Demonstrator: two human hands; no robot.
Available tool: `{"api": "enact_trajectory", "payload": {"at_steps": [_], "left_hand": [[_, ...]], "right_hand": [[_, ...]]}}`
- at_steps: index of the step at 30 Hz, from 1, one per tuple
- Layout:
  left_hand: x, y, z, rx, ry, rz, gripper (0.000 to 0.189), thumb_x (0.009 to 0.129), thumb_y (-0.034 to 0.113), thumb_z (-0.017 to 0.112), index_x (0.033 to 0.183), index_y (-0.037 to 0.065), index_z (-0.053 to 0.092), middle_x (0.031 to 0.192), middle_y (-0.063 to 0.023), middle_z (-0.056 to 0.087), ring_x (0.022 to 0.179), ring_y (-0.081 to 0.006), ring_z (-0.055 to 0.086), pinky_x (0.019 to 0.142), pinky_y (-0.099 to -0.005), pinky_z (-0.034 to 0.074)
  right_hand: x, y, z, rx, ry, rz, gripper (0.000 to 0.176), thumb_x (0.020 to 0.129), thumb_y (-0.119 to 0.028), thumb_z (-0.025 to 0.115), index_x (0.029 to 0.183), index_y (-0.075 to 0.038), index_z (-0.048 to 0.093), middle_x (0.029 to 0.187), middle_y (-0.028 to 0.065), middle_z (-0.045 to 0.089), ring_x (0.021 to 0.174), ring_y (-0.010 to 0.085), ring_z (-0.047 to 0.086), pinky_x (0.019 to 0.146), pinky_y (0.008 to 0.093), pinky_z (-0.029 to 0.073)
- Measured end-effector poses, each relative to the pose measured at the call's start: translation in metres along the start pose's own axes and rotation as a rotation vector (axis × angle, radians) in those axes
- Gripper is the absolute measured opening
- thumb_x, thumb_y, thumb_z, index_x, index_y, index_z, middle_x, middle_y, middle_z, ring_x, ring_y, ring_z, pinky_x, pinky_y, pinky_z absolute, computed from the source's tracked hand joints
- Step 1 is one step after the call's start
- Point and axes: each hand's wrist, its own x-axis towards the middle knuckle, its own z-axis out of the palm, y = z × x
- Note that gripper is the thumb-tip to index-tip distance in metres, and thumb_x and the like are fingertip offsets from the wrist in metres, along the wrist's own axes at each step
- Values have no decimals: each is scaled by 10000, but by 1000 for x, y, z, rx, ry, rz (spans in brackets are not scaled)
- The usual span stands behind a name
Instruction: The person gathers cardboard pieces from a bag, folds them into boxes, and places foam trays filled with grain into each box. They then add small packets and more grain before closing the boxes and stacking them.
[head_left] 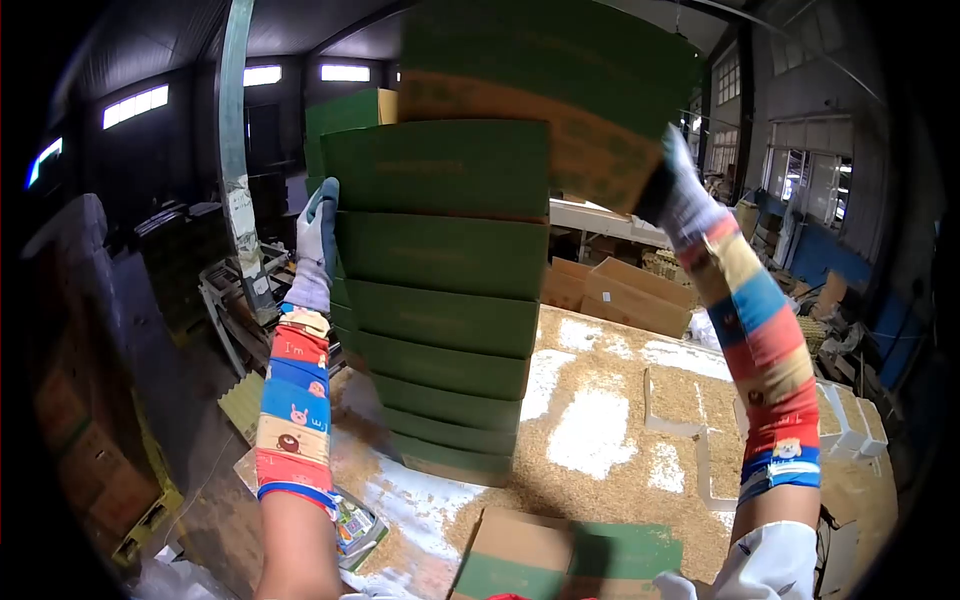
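Over the husk-strewn table (600, 480): tilted top carton (540, 70) above the green carton stack (440, 300).
My right hand (685, 195) is nearer, fingers closed on its right end; left hand (318, 235) flat, fingers together, against the stack's left side.

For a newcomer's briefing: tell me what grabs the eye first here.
The tall stack of green cartons rises in the centre, the left hand flat against its left side. Above, the right hand grips the top carton, tilted over the stack. Both arms wear bright striped sleeves, above a table strewn with pale chaff.
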Motion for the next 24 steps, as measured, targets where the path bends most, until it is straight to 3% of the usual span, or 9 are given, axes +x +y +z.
{"api": "enact_trajectory", "payload": {"at_steps": [1, 6, 12, 16, 17, 18, 20, 22, 24], "left_hand": [[1, -5, -9, 52, -66, 1, 401, 972, 323, 535, 1275, 62, 559, 939, 21, 643, 777, -51, 542, 658, -198, 456], [-39, 44, 6, -244, -196, -180, 410, 983, 194, 480, 1368, 67, 417, 1151, -25, 594, 928, -96, 584, 793, -257, 509], [-29, 25, 8, -66, -241, -153, 709, 971, 179, 495, 1484, -22, 48, 1215, -76, 607, 904, -86, 599, 724, -190, 462], [-37, 57, 8, 182, -291, -242, 896, 871, 432, 644, 1435, -104, 198, 1226, -202, 576, 1143, -184, 559, 893, -255, 455], [-15, 18, 9, 265, -223, -103, 987, 799, 538, 682, 1398, -132, 275, 1118, -174, 615, 970, -177, 602, 793, -268, 487], [-25, 45, 8, 297, -276, -192, 852, 878, 390, 652, 1428, -98, 222, 1047, -92, 637, 835, -104, 578, 695, -231, 473], [-30, 56, 7, 150, -302, -242, 861, 828, 430, 707, 1401, -80, 314, 889, -64, 612, 711, -79, 533, 608, -223, 448], [-29, 49, 11, 28, -279, -255, 538, 840, 382, 697, 1151, -18, 517, 703, -24, 593, 575, -102, 526, 531, -255, 444], [-8, 13, 21, 295, -97, -12, 461, 846, 359, 683, 1075, -14, 536, 672, -28, 598, 561, -119, 541, 522, -279, 455]], "right_hand": [[10, 8, 19, -71, -38, 105, 649, 900, -571, 460, 1295, -59, 507, 1273, 163, 553, 1108, 332, 546, 935, 471, 460], [60, 32, 15, -453, -72, 90, 657, 920, -578, 442, 1327, -64, 479, 1282, 136, 548, 1142, 281, 532, 955, 395, 452], [77, 50, -43, -428, -302, -37, 616, 966, -536, 413, 1376, -77, 431, 1311, 96, 527, 1180, 232, 520, 992, 339, 439], [-15, 130, -102, -799, -155, -282, 715, 807, -340, 632, 1395, -22, 379, 1369, 145, 457, 1245, 223, 452, 1028, 334, 393], [-52, 170, -128, -942, -190, -235, 764, 767, -291, 687, 1400, -9, 365, 1384, 158, 440, 1261, 221, 435, 1038, 333, 382], [-90, 214, -151, -1066, -282, -140, 820, 727, -241, 742, 1405, 5, 352, 1398, 170, 422, 1278, 219, 418, 1047, 332, 371], [-142, 300, -173, -1176, -519, 126, 946, 648, -143, 851, 1415, 32, 326, 1427, 195, 388, 1310, 215, 384, 1065, 329, 348], [-154, 370, -179, -1169, -500, 315, 641, 685, -73, 808, 1247, 51, 524, 1234, 174, 573, 1129, 215, 548, 954, 345, 443], [-164, 425, -183, -886, -13, 170, 352, 711, -25, 768, 1034, 48, 648, 1000, 110, 678, 902, 191, 634, 826, 324, 499]]}}
